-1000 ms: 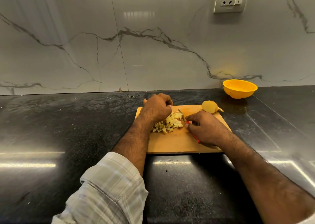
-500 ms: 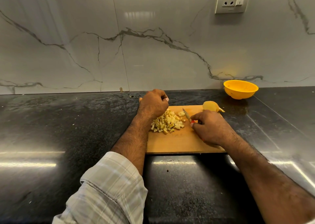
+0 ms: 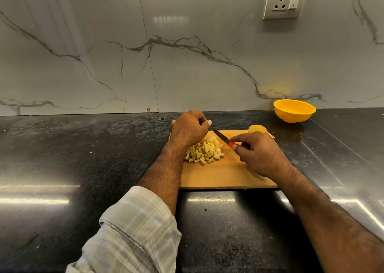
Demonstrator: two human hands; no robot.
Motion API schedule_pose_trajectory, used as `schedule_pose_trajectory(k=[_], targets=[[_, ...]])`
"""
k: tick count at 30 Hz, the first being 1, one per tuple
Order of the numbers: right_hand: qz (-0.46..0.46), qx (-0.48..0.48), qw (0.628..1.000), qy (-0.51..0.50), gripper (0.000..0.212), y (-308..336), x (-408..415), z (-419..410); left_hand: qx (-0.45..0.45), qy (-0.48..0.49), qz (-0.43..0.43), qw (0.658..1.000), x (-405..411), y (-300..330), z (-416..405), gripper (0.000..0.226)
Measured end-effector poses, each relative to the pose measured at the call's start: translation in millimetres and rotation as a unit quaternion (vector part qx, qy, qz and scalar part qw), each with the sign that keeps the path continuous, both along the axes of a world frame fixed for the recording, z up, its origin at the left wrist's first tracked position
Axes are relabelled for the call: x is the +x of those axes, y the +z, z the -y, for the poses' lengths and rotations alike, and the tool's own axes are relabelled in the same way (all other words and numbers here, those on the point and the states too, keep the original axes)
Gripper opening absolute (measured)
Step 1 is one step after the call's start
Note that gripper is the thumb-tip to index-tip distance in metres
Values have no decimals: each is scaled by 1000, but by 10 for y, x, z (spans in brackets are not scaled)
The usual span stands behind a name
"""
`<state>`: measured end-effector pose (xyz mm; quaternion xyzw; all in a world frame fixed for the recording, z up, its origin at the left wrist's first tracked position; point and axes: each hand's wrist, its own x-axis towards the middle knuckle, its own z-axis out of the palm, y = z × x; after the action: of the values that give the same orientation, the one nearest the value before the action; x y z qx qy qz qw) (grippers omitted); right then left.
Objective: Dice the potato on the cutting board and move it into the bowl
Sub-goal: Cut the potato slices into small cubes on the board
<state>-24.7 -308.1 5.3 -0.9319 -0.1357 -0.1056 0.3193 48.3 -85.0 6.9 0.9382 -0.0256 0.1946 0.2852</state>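
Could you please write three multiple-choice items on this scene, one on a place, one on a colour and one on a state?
1. Where is the bowl? A) on the cutting board B) on the counter by the wall C) in a hand
2. What colour is the bowl? A) yellow B) blue C) white
3. What does the right hand hold? A) nothing B) a spoon C) a knife

Answers: 1 B, it stands beyond the cutting board; 2 A, plainly yellow; 3 C, the fingers grip the red handle, blade over the diced potato.
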Motion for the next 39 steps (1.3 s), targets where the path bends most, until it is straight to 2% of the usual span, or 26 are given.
schedule_pose_trajectory(k=[7, 12, 15, 18, 22, 26, 35, 39], targets=[[51, 56, 997, -25, 29, -22, 22, 36, 4, 8, 19, 1000, -4, 20, -27, 29], [132, 22, 987, -92, 33, -1, 77, 257, 23, -22, 27, 999, -60, 19, 83, 26], [161, -2, 976, -147, 31, 12, 103, 451, 103, -88, -3, 991, -194, 19, 373, 25], [170, -4, 967, -187, 24, 21, 100, 541, 203, -147, -32, 968, -315, -15, 722, 34], [170, -17, 961, -219, 22, 11, 84, 547, 264, -178, -49, 947, -317, -90, 1002, 43], [183, -11, 956, -229, 23, 27, 81, 564, 258, -186, -84, 944, -264, -87, 1067, 44], [168, 2, 960, -224, 24, 71, 69, 507, 177, -175, -131, 960, -159, -35, 1123, 29], [157, 2, 961, -229, 24, 73, 63, 487, 191, -173, -152, 954, -181, -41, 1142, 33]])
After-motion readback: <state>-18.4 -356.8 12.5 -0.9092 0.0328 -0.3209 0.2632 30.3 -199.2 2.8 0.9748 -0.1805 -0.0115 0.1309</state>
